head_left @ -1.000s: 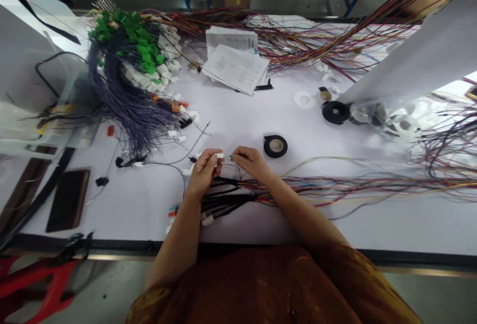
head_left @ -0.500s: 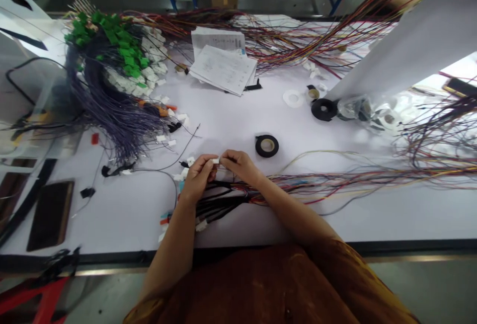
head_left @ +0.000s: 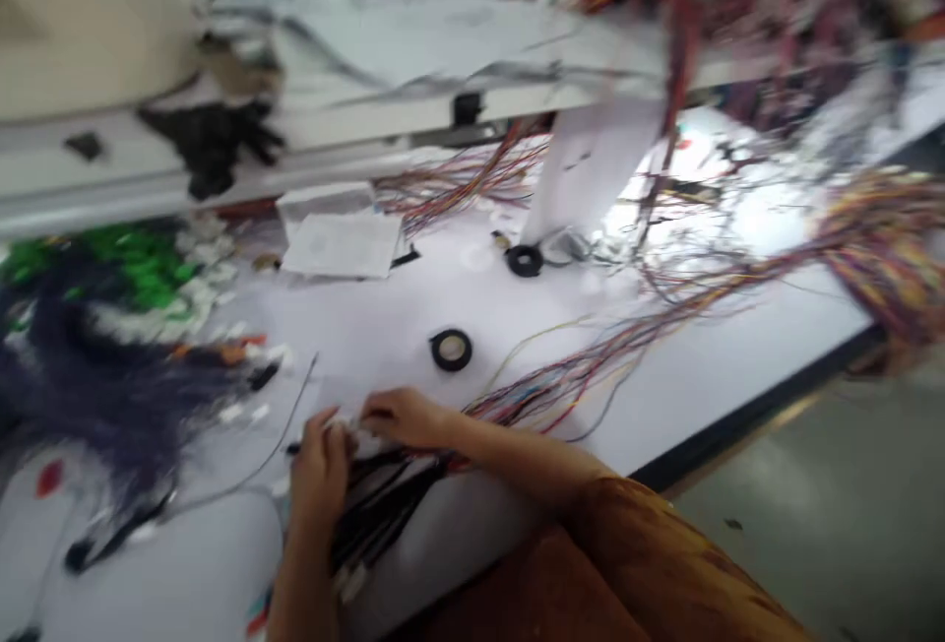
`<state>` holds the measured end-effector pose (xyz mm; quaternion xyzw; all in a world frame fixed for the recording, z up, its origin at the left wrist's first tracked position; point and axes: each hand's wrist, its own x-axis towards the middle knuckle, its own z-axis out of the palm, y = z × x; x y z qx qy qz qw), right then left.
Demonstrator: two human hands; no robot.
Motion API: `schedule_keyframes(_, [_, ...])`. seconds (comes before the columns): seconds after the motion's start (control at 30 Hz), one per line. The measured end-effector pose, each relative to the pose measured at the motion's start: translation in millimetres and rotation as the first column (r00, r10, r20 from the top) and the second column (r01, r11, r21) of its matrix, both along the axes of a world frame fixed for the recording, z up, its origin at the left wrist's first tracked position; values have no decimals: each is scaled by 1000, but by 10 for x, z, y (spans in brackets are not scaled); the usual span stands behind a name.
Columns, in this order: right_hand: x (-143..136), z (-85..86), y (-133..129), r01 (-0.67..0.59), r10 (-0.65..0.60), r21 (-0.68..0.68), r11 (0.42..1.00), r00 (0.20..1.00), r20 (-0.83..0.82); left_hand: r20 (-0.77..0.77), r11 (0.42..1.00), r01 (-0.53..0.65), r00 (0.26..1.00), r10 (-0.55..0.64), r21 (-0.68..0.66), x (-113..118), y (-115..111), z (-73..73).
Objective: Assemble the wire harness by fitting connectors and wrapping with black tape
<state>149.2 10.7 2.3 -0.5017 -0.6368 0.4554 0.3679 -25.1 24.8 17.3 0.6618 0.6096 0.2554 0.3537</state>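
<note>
My left hand (head_left: 323, 460) is closed around a small white connector (head_left: 344, 421), blurred and partly covered by the fingers. Close to its right, my right hand (head_left: 405, 417) has its fingertips pinched together. Whatever lies between them is too small and smeared to name. Beneath both hands runs a wire harness (head_left: 509, 404) of many coloured wires, with black sleeved branches (head_left: 384, 504) under my right wrist. A roll of black tape (head_left: 451, 350) lies flat beyond the right hand. A single grey wire (head_left: 277, 445) curves past the left hand.
Dark purple wires (head_left: 95, 376) with green connectors (head_left: 140, 268) and white ones are heaped at the left. Papers (head_left: 344, 243) lie toward the back. Another black tape roll (head_left: 525, 260) sits near a slanted white post (head_left: 583, 169). The table's edge (head_left: 760, 406) runs along the right.
The camera has swung to the right and up, so the table appears tilted and more of the room shows. Both hands stay together at the white connector.
</note>
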Motion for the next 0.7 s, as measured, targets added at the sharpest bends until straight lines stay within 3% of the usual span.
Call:
schedule_keyframes(0.07, [-49, 33, 21, -6, 4, 21, 1000, 995, 98, -140, 1000, -10, 990, 10, -3, -48, 30, 55])
schedule_keyframes(0.1, [-81, 57, 33, 9, -13, 29, 1000, 991, 132, -115, 998, -54, 992, 51, -18, -72, 36, 92])
schedule_keyframes(0.17, [-154, 117, 40, 50, -53, 22, 999, 982, 182, 39, 977, -131, 990, 139, -171, -126, 13, 182])
schedule_keyframes(0.27, [-266, 208, -10, 90, -86, -9, 996, 975, 204, 145, 899, -181, 956, 257, -399, -219, -98, 321])
schedule_keyframes(0.33, [-321, 246, -68, 106, -98, -39, 994, 981, 166, 124, 906, -184, 961, 247, -381, -262, -193, 391])
schedule_keyframes(0.47, [-413, 265, -150, 106, -98, -58, 993, 987, 128, 98, 977, -94, 989, 114, -194, -275, -353, 456])
schedule_keyframes(0.6, [-508, 280, -154, -43, 34, 35, 998, 972, 234, 220, 965, -77, 966, 134, -251, -306, -402, 423])
schedule_keyframes(0.7, [-519, 325, -139, -103, 80, 68, 992, 955, 284, 202, 957, -94, 967, 153, -275, -349, -355, 404])
